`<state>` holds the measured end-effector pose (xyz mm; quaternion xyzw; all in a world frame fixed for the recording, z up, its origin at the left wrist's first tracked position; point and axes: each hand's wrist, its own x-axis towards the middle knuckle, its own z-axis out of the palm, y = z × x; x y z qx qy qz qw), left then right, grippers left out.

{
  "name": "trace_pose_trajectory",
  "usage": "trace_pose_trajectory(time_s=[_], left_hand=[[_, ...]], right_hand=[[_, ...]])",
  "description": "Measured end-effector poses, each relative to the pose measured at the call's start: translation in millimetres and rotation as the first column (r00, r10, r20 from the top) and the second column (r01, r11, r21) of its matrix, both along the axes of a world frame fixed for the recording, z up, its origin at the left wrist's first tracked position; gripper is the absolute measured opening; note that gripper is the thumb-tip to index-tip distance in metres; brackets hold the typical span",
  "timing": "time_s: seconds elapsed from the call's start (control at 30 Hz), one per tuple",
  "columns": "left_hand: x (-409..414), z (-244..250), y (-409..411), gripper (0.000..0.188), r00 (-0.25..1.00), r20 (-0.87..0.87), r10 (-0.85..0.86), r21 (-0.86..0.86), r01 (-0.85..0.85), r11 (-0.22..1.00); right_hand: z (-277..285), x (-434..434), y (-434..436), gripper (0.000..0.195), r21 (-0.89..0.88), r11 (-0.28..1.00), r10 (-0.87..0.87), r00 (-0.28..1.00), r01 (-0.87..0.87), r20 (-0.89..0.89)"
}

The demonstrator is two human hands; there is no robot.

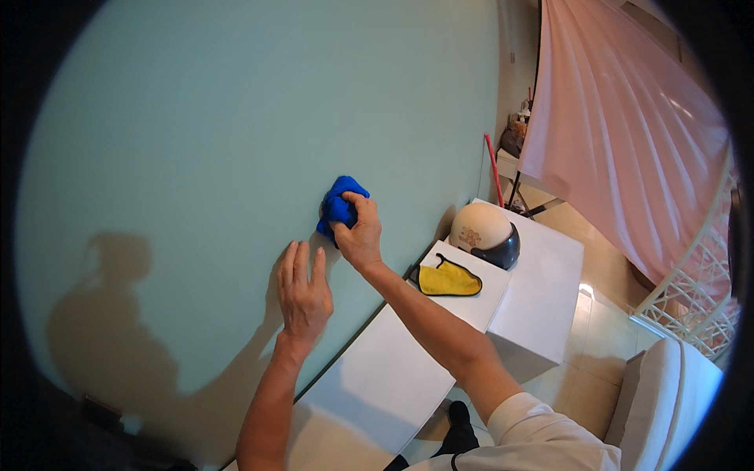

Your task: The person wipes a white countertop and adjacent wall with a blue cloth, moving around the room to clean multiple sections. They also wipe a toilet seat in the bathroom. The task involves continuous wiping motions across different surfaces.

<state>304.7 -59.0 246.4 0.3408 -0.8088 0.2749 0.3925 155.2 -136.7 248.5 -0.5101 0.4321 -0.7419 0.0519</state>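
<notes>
My right hand (360, 235) grips a bunched blue cloth (340, 206) and presses it to the pale green wall (283, 106). Below and left of it, my left hand (304, 288) rests against the same wall, fingers extended and holding nothing. On the white surface beneath my right forearm lies a yellow cloth item with black edging (449, 279). Beside that sits a cream helmet with a dark visor (484, 234).
A long low white cabinet (365, 377) runs along the wall, with a larger white box-like unit (545, 282) at its far end. Past it stand a red pole (493, 171) and a pink curtain (618, 129). A white upholstered seat (665, 400) is at lower right.
</notes>
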Motion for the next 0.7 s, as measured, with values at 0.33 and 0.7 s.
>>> trace_pose_trajectory(time_s=[0.33, 0.7], left_hand=[[-123, 73, -93, 0.052, 0.986, 0.149, 0.076, -0.106, -0.061, 0.992], [-173, 89, -156, 0.044, 0.937, 0.270, 0.222, -0.278, -0.145, 0.950]], right_hand=[[58, -124, -90, 0.051, -0.248, 0.968, 0.014, 0.995, -0.039, -0.101], [27, -232, -174, 0.048, 0.162, 0.973, -0.209, 0.931, 0.167, 0.299]])
